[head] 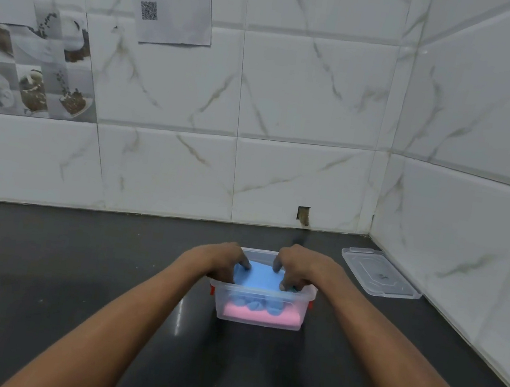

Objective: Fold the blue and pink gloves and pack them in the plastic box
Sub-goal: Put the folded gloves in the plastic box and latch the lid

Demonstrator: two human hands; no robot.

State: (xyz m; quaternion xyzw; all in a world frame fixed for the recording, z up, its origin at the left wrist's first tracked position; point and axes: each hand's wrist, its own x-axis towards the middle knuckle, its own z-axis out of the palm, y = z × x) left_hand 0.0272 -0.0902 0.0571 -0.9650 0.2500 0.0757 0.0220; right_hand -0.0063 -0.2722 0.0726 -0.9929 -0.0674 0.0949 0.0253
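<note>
A clear plastic box [258, 321] with red side clips stands on the dark counter. The folded pink glove [262, 315] lies flat at its bottom. On top of it sits the blue glove [260, 277], its fingers bunched against the box's near wall. Both my hands reach into the box from above. My left hand [221, 259] presses its fingertips onto the blue glove's left side. My right hand [297, 266] presses on the right side, fingers curled down into the fabric.
The box's clear lid [380, 273] lies flat on the counter [73, 266] at the right, close to the tiled side wall [476, 191]. The back wall runs just behind the box. Papers hang on the wall at the upper left.
</note>
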